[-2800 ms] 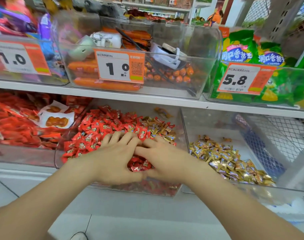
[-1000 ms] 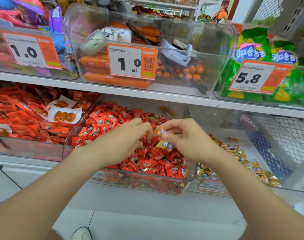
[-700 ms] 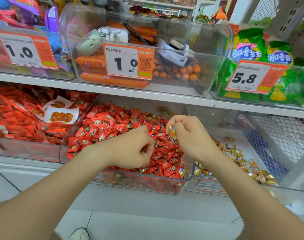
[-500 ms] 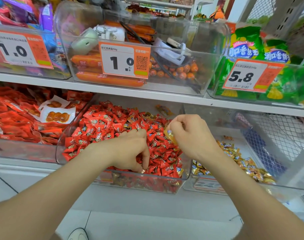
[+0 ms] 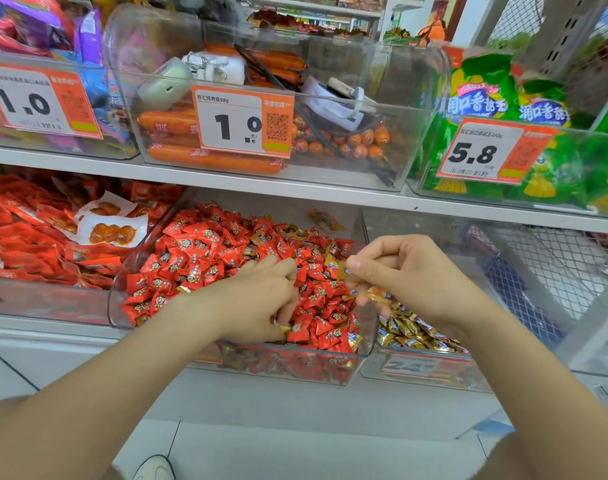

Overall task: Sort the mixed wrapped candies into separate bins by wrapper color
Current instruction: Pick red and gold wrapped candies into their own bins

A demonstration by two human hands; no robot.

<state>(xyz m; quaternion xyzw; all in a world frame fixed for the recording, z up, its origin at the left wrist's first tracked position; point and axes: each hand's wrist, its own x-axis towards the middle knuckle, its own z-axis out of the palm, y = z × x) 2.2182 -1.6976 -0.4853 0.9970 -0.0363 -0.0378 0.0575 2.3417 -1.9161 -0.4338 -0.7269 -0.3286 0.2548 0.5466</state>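
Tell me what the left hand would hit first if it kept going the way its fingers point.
The left hand points down into the middle bin, so it would press straight into the red candies, likely a gold wrapper at its fingertips; it seems to touch them.

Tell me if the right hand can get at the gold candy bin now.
Probably yes: the right hand, pinching gold candies, hangs just above the open-topped gold candy bin, nothing between.

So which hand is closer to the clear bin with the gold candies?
Right. The right hand hangs over the left edge of that clear plastic bin, pinching gold-wrapped candies. The left hand digs in the neighbouring clear bin of red-wrapped candies.
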